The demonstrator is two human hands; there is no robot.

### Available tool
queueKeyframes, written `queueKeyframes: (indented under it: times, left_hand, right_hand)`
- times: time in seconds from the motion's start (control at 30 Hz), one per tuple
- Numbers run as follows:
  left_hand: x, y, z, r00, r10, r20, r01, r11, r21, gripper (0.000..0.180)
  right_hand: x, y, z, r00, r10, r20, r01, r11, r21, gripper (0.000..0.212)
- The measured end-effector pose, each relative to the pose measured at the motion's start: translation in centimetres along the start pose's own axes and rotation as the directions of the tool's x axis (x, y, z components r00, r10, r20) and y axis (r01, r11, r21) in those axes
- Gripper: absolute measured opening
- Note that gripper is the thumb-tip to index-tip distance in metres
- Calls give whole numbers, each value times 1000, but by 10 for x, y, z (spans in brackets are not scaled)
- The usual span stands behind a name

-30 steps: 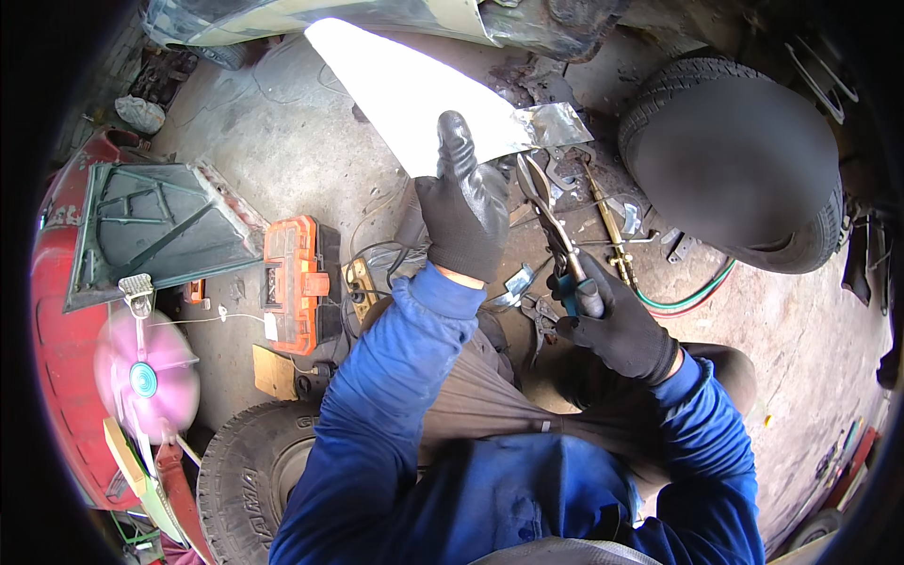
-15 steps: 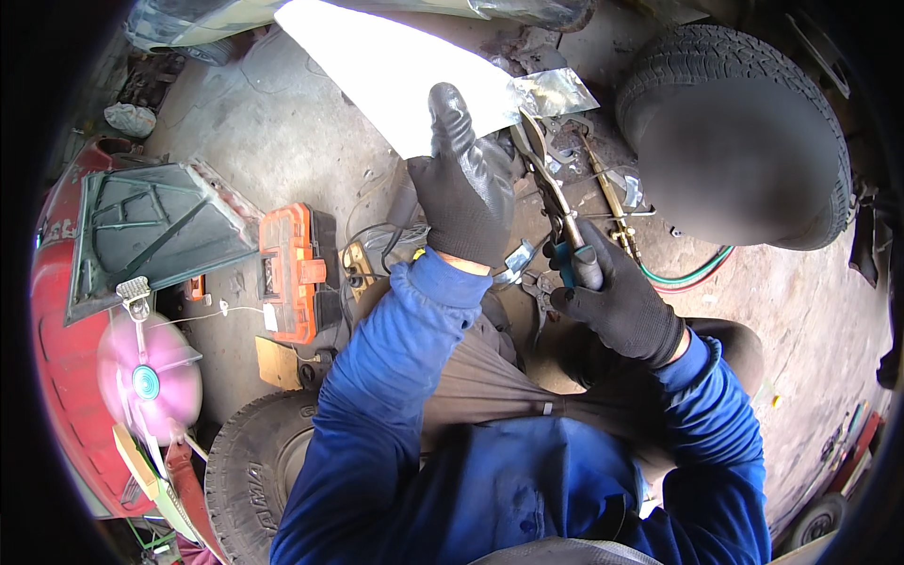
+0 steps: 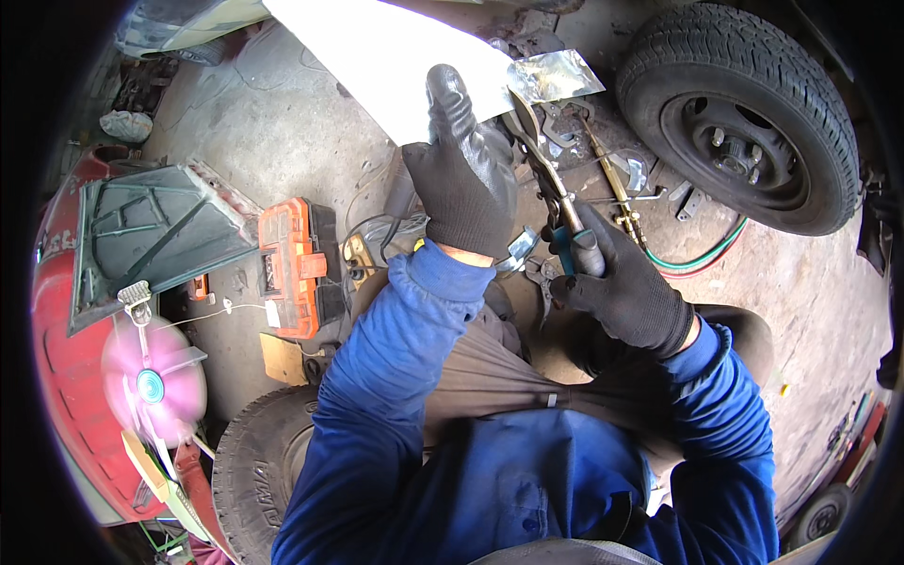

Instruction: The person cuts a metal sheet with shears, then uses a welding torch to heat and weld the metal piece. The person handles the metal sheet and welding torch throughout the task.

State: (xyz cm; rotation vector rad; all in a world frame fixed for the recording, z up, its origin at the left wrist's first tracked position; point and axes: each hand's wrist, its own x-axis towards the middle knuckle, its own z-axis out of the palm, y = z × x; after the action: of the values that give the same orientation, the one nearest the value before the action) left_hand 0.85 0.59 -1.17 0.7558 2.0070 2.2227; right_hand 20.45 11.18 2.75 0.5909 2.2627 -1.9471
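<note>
My left hand (image 3: 461, 174), in a black coated glove, grips the near edge of a bright sheet of metal (image 3: 395, 66), thumb lying on top and fingers hidden underneath. Glare washes out most of the sheet. A narrower, shiny strip (image 3: 557, 77) sticks out at its right end. In my gloved right hand (image 3: 633, 290) is a pair of tin snips (image 3: 557, 188), fingers wrapped round the blue and dark handles. The snips' blades meet the sheet's edge where the strip joins it, just right of my left hand.
A wheel with tyre (image 3: 739, 122) stands at the far right. Near it lie a brass torch (image 3: 612, 179) and green and red hoses (image 3: 702, 259). Locking pliers (image 3: 543, 281) rest below the snips. To the left are an orange toolbox (image 3: 299, 268) and a spinning pink fan (image 3: 155, 381).
The sheet, both hands and the snips sit slightly higher in the picture. The blades remain at the sheet's edge, and both grips look the same.
</note>
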Motion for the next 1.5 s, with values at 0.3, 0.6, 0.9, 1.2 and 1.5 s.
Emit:
queueKeyframes:
  times: [0.3,0.6,0.9,1.2,1.5]
  left_hand:
    - [2,-15,-5,962,245,119,-272,846,459,53]
    - [-1,-10,-2,925,362,120,-358,719,595,50]
    - [-10,-4,0,988,147,-39,-130,949,288,43]
    - [-3,-5,5,941,338,35,-326,870,371,37]
    - [-5,-4,2,943,312,115,-326,797,509,36]
  right_hand:
    - [1,8,2,998,-67,-20,67,998,15,51]
    - [1,8,5,994,-95,-48,93,995,-36,53]
    - [2,10,12,995,-87,-42,89,995,42,49]
    - [3,11,11,992,-111,-63,108,993,-50,62]
    - [3,10,10,992,-96,-78,84,985,-151,53]
